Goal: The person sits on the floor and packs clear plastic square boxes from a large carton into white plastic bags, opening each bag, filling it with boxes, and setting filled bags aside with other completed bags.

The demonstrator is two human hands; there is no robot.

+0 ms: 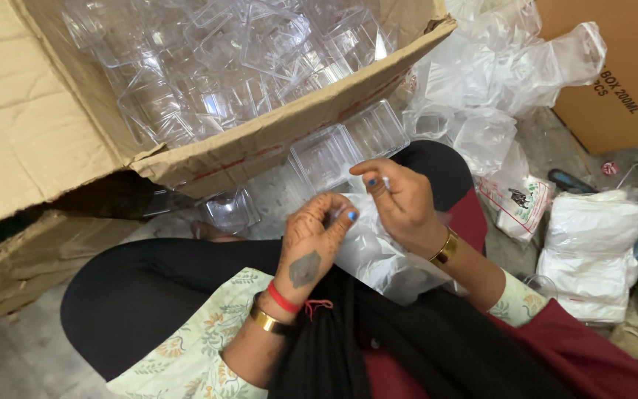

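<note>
I sit cross-legged on the floor. My left hand (317, 238) and my right hand (402, 201) meet above my lap, both pinching the top of a thin clear plastic bag (378, 255) that lies across my knee. Just beyond my fingers a row of clear plastic boxes (348, 148) leans against a big torn cardboard carton (260, 144). The carton is full of several more clear plastic boxes (223, 59). One loose clear box (230, 210) rests on the floor under the carton's edge.
A heap of empty clear plastic bags (496, 74) lies at the upper right beside a closed brown carton (614, 66). A stack of white bags (592, 251) and a small printed packet (522, 207) sit to my right. Blue-handled scissors (574, 181) lie nearby.
</note>
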